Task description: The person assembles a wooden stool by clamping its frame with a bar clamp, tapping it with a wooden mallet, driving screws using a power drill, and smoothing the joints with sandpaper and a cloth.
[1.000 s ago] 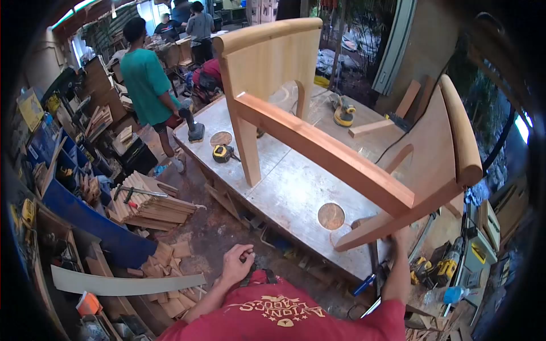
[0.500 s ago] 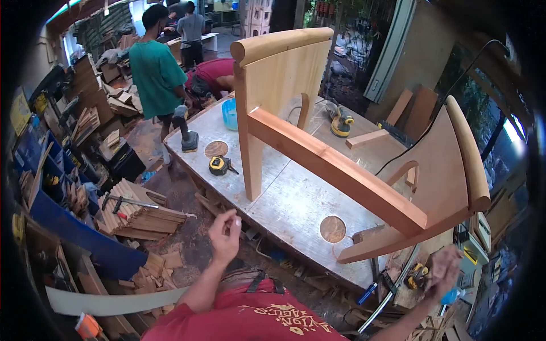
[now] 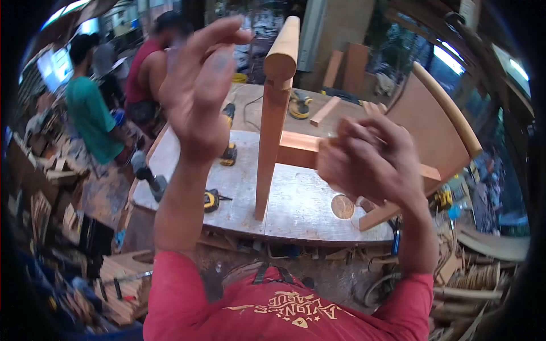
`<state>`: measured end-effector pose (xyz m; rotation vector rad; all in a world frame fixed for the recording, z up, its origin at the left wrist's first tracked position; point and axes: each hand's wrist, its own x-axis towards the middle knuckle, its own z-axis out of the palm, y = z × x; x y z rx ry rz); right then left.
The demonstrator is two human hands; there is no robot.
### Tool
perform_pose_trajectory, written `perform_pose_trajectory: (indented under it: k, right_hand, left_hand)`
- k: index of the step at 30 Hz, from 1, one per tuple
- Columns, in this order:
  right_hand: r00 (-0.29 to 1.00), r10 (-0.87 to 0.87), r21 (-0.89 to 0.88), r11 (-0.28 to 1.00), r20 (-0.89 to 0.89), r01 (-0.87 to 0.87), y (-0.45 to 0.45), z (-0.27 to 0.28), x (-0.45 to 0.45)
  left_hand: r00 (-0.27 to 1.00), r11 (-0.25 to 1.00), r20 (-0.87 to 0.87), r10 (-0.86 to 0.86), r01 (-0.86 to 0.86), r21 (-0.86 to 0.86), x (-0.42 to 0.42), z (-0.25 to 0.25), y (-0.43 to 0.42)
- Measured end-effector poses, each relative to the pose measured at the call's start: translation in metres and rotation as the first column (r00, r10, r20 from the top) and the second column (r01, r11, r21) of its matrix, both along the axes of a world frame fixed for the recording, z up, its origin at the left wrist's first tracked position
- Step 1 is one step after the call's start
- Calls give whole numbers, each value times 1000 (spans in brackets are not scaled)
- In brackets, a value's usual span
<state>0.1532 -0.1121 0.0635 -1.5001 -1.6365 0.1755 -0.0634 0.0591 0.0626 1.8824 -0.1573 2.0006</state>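
Raised at the upper left, my left hand [image 3: 202, 94] has its fingers apart and holds nothing. My right hand [image 3: 369, 156] is in front of the wooden frame's crossbar [image 3: 298, 149], blurred, with curled fingers; whether anything is inside them is too smeared to tell. The frame stands on the metal-topped table [image 3: 301, 219]. Its near upright panel [image 3: 273, 131] with a rounded top rail [image 3: 284, 54] is seen edge-on between my hands. The other curved panel [image 3: 421, 108] leans outward at the right.
A tape measure [image 3: 211, 200], drills [image 3: 229, 153] and a yellow sander [image 3: 300, 105] lie on the table. Two people, one in a green shirt [image 3: 91, 116], one in a red top [image 3: 145, 74], are at the left. Stacked wood [image 3: 122, 284] sits lower left.
Both hands have risen in front of the frame, the right one coming in from the far right. The view has shifted, showing the near panel edge-on. The person in red now stands upright.
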Motion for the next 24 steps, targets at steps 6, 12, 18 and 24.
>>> perform_pose_trajectory:
  k: [6, 12, 18, 24]
  right_hand:
    - [954, -253, -26, 965, 159, 260, 97, -20, -37]
    - [991, -108, -136, 986, -75, 97, 87, -36, -53]
    - [962, -269, 112, 958, 52, 262, 75, -56, -77]
    - [966, -218, -57, 976, -138, 212, 67, -36, -80]
  left_hand:
    - [921, 971, -306, -240, 225, -84, 48, 29, 21]
    - [923, 935, -162, -350, 334, -117, 63, 15, 31]
    - [929, 937, -140, -342, 326, -126, 65, 16, 30]
    - [952, 959, -123, -280, 271, -83, 66, 15, 32]
